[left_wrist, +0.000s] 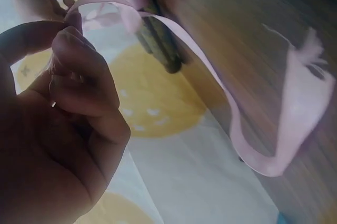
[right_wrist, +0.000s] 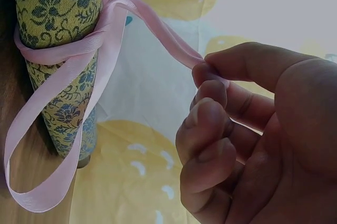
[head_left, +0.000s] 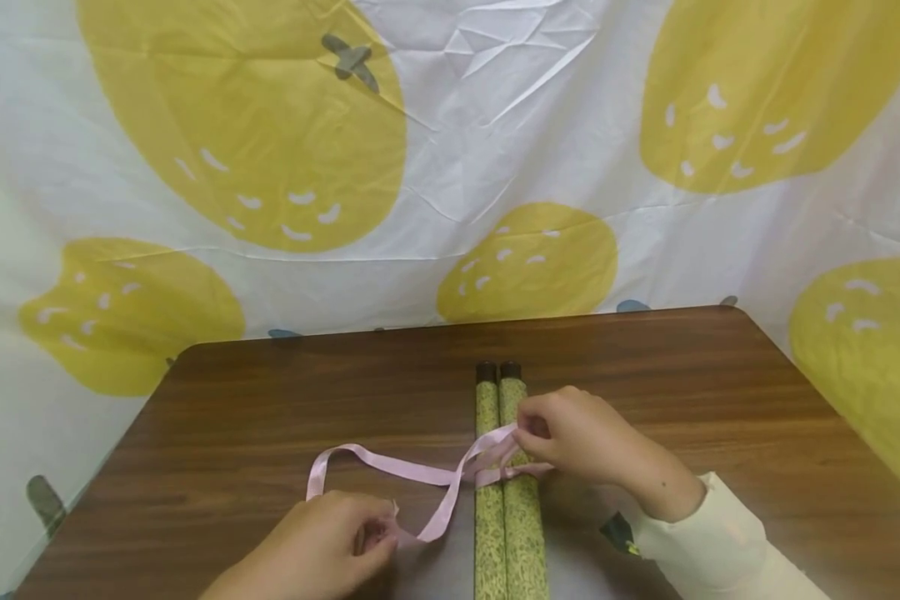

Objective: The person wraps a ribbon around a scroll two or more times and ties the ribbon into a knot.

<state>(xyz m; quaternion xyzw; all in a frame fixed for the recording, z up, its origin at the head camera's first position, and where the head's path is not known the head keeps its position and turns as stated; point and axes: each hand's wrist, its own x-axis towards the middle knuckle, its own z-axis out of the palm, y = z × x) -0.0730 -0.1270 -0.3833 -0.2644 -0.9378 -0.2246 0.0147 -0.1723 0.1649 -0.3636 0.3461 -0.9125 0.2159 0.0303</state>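
1. Left hand (head_left: 318, 537) and right hand (head_left: 573, 433) each pinch a pink ribbon (head_left: 412, 472) wrapped around two patterned rolls (head_left: 489, 542), mid-table (head_left: 270, 408).
2. Uneven pulling could skew the wrap (shiny ribbon may slip).
3. Slack at left might twist or tangle.

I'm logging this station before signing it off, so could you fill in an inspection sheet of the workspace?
Surface: brown wood-grain table with rounded far corners.
Job's things: two long yellow-green rolls in dark-patterned fabric, dark-capped at the far ends, side by side; a thin pink satin ribbon crosses over both, a loop lying to their left.
Clutter: small dark item with a yellow-green tip beside the cream right sleeve; too unclear to identify.
Grippers: bare left hand and bare right hand, each pinching the ribbon.
Cables: nothing seen.
Surroundings: creased white sheet printed with big yellow fruit behind the table.
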